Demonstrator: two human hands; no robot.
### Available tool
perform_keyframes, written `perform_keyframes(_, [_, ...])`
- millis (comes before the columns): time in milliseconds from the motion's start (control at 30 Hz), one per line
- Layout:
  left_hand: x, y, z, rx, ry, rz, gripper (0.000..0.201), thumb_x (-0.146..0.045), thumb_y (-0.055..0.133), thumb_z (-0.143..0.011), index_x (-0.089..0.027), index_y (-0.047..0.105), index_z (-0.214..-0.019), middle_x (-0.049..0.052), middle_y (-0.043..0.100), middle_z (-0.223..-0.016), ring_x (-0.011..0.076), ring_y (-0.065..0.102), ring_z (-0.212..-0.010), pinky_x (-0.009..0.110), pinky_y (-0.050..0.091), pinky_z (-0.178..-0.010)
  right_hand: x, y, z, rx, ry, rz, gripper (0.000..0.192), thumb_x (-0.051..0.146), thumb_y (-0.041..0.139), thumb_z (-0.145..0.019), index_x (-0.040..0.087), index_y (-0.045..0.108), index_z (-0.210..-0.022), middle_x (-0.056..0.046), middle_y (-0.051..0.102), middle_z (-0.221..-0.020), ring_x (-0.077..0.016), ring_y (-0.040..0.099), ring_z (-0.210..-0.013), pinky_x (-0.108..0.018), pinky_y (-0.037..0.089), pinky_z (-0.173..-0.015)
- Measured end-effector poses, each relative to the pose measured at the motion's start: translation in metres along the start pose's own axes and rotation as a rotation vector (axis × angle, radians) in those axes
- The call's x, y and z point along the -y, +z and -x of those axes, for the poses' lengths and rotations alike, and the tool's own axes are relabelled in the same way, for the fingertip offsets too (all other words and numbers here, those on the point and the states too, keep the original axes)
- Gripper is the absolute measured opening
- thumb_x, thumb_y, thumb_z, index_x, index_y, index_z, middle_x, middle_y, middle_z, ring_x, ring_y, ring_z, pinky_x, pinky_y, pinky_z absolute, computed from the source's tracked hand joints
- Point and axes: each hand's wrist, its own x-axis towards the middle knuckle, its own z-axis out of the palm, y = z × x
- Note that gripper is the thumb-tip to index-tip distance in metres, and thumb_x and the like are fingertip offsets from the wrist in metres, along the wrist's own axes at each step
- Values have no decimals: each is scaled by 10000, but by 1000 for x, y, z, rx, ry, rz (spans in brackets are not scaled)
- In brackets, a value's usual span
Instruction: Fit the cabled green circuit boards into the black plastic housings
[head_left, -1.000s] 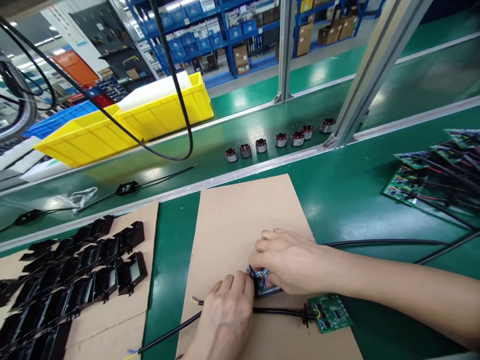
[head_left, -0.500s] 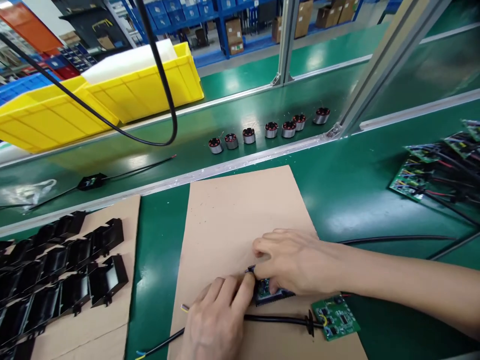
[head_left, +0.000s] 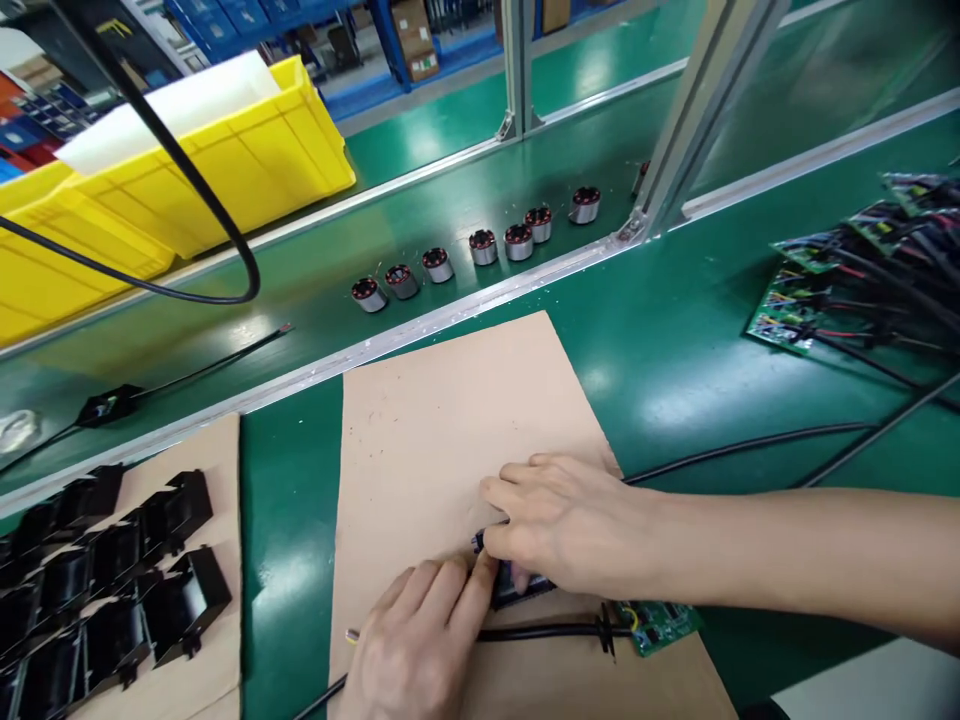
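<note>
A small black housing (head_left: 510,592) with a circuit board inside lies on a cardboard sheet (head_left: 450,410), mostly covered by my hands. My left hand (head_left: 420,635) is curled, its index fingertip pressed to the housing's left end. Over the top reaches my right hand (head_left: 570,525), fingers bent, thumb and index finger at the same end of the housing. A black cable (head_left: 540,632) runs beneath my left hand to a loose green circuit board (head_left: 660,625), which my right forearm partly covers.
Rows of black housings (head_left: 180,605) sit on cardboard at the left. Several motor stators (head_left: 437,264) line the strip behind a metal rail. Wired circuit boards (head_left: 787,305) are piled at the right. Yellow bins (head_left: 225,150) stand at the back left, and a black cable (head_left: 187,150) hangs in front.
The view has shifted, so the background sits further left. My right hand has closed further over the housing, hiding more of its board. My left hand stays at the same end.
</note>
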Motion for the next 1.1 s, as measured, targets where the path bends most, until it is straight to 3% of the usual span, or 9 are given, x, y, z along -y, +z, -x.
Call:
perform_keyframes(100, [9,-9,-1,6,-64,142,335,-171,444,-960,-185,542,-1279,82,614,-1183,182,628,-991,280,561,-803,-2,-12,4,41,-38,-52,91,264,674,-882,191,667,-828,-27,609,-897,-190,540,-809,-331,387,-682])
perform_keyframes(200, [10,-19,-2,-15,-136,185,390,-191,507,-932,-163,516,-1320,117,543,-1287,202,572,-1132,298,554,-870,-6,-33,21,31,6,-137,189,269,688,-864,208,651,-1039,-29,619,-959,-194,569,-878,-324,428,-775])
perform_keyframes(333, [0,-16,-8,-124,46,236,278,-111,526,-889,-139,618,-1150,101,618,-1184,199,582,-1065,308,536,-871,-11,-46,53,12,224,-176,236,173,626,-860,180,593,-1093,-47,616,-944,-204,586,-880,-305,448,-734])
perform_keyframes(433, [-5,-6,-20,-141,214,167,296,-107,458,-936,-130,630,-1176,72,656,-1202,202,590,-1045,320,521,-867,-12,-41,69,3,305,-174,200,148,557,-891,181,584,-1086,-50,623,-925,-201,599,-839,-302,449,-720])
perform_keyframes(567, [-3,1,-30,-96,303,26,376,-161,306,-1023,-142,615,-1236,46,639,-1282,191,595,-1045,307,515,-828,-9,-34,71,-5,335,-172,184,108,435,-939,172,588,-1018,-53,614,-897,-188,591,-807,-294,436,-710])
perform_keyframes(800, [-5,19,-23,-196,232,18,417,-151,256,-1027,-131,668,-1080,50,675,-1158,201,576,-1036,314,485,-856,-4,-29,55,32,348,-118,177,32,439,-868,167,553,-882,-46,572,-844,-182,507,-736,-300,359,-633])
perform_keyframes(967, [-14,25,-24,-210,163,21,379,-144,293,-1008,-136,672,-1019,46,668,-1123,200,561,-1030,320,456,-908,8,-8,49,-28,237,-212,200,-16,430,-803,166,511,-810,-35,552,-803,-161,459,-703,-293,338,-614])
perform_keyframes(1100, [-18,23,-24,-217,142,12,326,-87,333,-953,-130,656,-964,67,661,-1098,200,553,-1028,326,448,-914,12,4,54,9,234,-159,256,-52,424,-724,174,508,-810,-35,563,-826,-167,456,-718,-311,321,-608])
